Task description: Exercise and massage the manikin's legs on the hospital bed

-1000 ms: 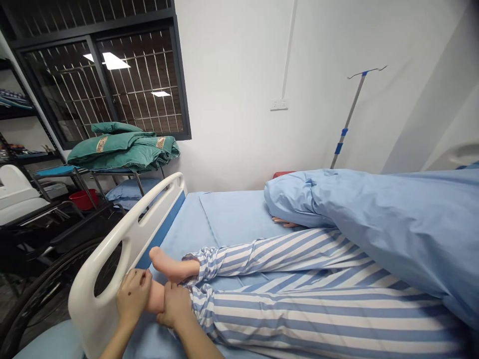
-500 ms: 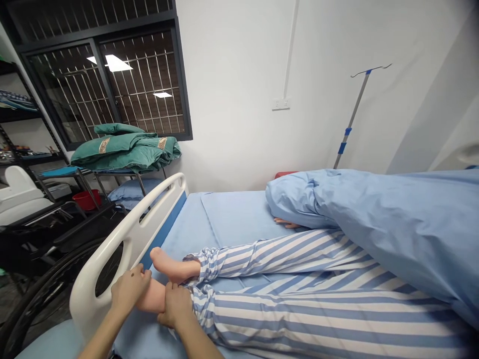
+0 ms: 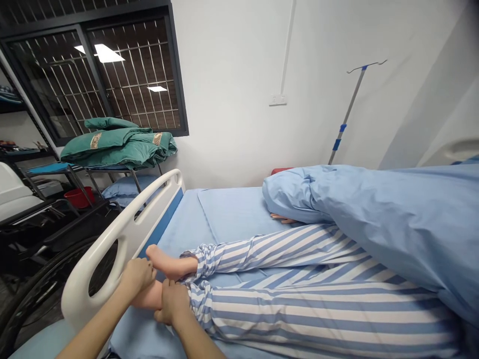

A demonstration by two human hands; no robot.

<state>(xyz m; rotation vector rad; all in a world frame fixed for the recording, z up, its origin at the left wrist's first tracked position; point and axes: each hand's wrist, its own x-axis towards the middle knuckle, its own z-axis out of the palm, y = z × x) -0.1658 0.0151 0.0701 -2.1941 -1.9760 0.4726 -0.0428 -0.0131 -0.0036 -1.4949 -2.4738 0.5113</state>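
- Head view: foot end of a hospital bed, blue sheet underneath.
- Left hand: closed over the toe end of the near foot, fingers curled around it.
- Right hand: wrapped around the same foot at the ankle — just below the trouser cuff.
- Near foot: held between both hands, lying just beside the white footboard.
- Far foot: bare, not held, resting just beyond the left hand.
- Blue-and-white striped trousers are worn on both legs of the lying figure.
- To the far right, a blue quilt is spread over the body; a resting hand is seen at its edge.
- Far wall: an IV pole and a wall socket are seen.
- Far left: green folded quilts are stacked on a metal rack, above a red basin.
- Near left: a wheelchair wheel.
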